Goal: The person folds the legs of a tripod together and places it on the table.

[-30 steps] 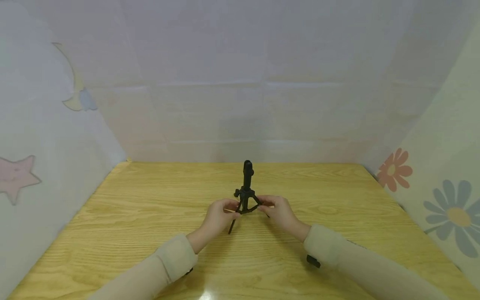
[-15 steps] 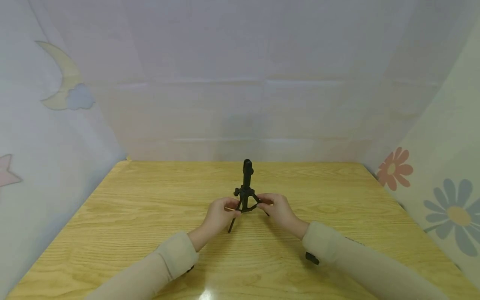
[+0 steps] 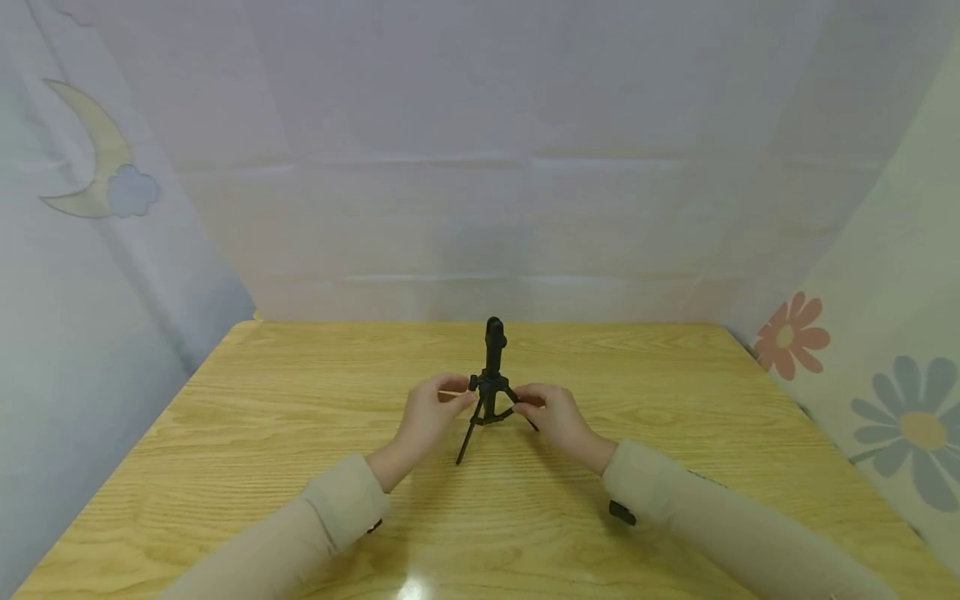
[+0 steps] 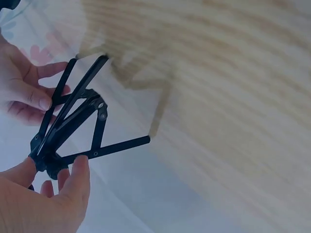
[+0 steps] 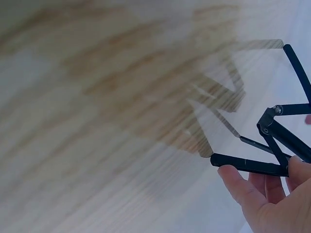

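Note:
A small black tripod [image 3: 493, 358] stands upright on the wooden table with its legs spread. My left hand [image 3: 429, 414] is at its left side, level with the collar and the small side knob [image 3: 473, 382]. In the left wrist view, the thumb and fingers of that hand close around the hub area where the legs [image 4: 121, 146] join. My right hand [image 3: 558, 422] pinches the right leg near its brace; the right wrist view shows that leg [image 5: 248, 164] between thumb and fingers. The fingers partly hide the knob in the left wrist view.
The wood-grain table [image 3: 262, 433] reaches back to a pale cloth wall [image 3: 420, 242]. Patterned cloth with a moon [image 3: 93, 150] hangs on the left, flowers [image 3: 922, 429] on the right. A dark strap piece [image 3: 622, 512] shows under the right sleeve.
My left hand has let go of the left leg near the brace and moved up to the collar and knob. The right hand keeps its hold, and the tripod stays in place.

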{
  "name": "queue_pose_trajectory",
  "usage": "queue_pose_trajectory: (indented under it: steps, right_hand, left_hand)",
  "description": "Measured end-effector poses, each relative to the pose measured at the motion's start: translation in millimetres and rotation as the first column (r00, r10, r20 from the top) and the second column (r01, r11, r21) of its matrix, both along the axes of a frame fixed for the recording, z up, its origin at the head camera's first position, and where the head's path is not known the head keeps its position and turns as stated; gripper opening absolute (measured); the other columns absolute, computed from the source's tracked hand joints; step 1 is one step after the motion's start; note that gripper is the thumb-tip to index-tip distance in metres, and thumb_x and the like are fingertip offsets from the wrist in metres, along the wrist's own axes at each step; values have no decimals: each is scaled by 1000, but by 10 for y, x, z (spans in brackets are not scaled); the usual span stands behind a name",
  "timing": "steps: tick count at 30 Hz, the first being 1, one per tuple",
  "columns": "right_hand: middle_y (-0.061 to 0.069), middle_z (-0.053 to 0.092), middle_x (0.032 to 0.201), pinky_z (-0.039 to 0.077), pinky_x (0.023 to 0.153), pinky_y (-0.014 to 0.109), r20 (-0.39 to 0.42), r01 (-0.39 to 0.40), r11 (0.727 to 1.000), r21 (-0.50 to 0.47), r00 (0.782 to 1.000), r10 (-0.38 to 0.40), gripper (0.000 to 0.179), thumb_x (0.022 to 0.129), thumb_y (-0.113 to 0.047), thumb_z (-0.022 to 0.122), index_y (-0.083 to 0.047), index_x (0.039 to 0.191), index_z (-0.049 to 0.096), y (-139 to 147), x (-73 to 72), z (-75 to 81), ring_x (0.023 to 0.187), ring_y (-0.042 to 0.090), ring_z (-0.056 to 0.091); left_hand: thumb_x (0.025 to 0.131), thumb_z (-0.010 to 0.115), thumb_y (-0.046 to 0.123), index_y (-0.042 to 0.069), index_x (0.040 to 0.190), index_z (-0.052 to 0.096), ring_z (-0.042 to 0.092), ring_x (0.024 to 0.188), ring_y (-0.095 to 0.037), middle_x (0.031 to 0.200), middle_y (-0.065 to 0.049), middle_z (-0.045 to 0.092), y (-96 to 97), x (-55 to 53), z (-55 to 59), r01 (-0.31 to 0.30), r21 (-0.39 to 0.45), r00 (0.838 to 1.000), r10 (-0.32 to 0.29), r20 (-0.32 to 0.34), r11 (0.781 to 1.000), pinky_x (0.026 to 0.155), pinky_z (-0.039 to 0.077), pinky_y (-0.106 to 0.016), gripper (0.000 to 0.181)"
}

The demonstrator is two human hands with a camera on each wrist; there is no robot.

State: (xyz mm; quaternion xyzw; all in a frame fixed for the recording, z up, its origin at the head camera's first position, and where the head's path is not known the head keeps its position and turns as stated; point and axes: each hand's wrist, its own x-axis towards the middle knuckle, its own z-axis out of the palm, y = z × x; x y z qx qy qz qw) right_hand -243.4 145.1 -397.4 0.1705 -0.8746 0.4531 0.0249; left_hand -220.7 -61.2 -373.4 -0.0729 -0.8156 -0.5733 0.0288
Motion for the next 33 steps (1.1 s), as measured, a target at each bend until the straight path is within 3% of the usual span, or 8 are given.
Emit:
queue_pose_trajectory:
  steps: [6, 11, 17, 26, 33]
  right_hand:
    - [22, 68, 105, 56, 79, 38, 21, -5, 1000, -17, 1000, 6, 24, 89, 3, 66, 10, 112, 66, -4, -13, 3, 96, 31, 66]
    - [23, 68, 105, 55, 80, 39, 29, -7, 1000, -14, 1000, 7, 23, 90, 4, 65, 11, 111, 66, -2, -22, 15, 96, 32, 66]
    - [19, 70, 100, 56, 76, 37, 30, -27, 1000, -14, 999, 27, 19, 91, 2, 65, 11, 108, 68, -6, -25, 37, 91, 29, 67]
    - [13, 70, 95, 55, 72, 35, 18, -50, 998, 30, 999, 50, 13, 91, 1, 65, 8, 101, 68, -22, -45, 53, 86, 24, 66]
    - [12, 70, 92, 55, 74, 38, -9, -60, 997, 55, 998, 60, 10, 91, 1, 65, 8, 97, 69, -29, -50, 64, 85, 25, 66]
  left_hand:
    - [93, 68, 15, -1, 124, 61, 58, 113, -31, 124, -15, 62, 26, -57, 123, 24, -25, 996, -26, -80, 999, 95, 48, -44, 36]
    - [93, 68, 16, 0, 133, 55, 54, 119, -34, 132, -15, 57, 87, -103, 244, 68, 15, 993, -66, -101, 998, 99, 45, -45, 45]
    - [93, 68, 13, 1, 137, 52, 55, 120, -32, 133, -16, 56, 195, -156, 385, 114, 73, 987, -105, -121, 991, 99, 46, -42, 48]
    - [93, 67, 12, 5, 138, 52, 54, 122, -29, 135, -13, 55, 276, -212, 513, 87, 90, 989, -75, -124, 992, 93, 51, -39, 48]
    - [91, 69, 8, 0, 132, 57, 59, 116, -27, 123, -16, 63, 257, -290, 565, 123, 99, 983, -108, -147, 987, 95, 49, -39, 43]
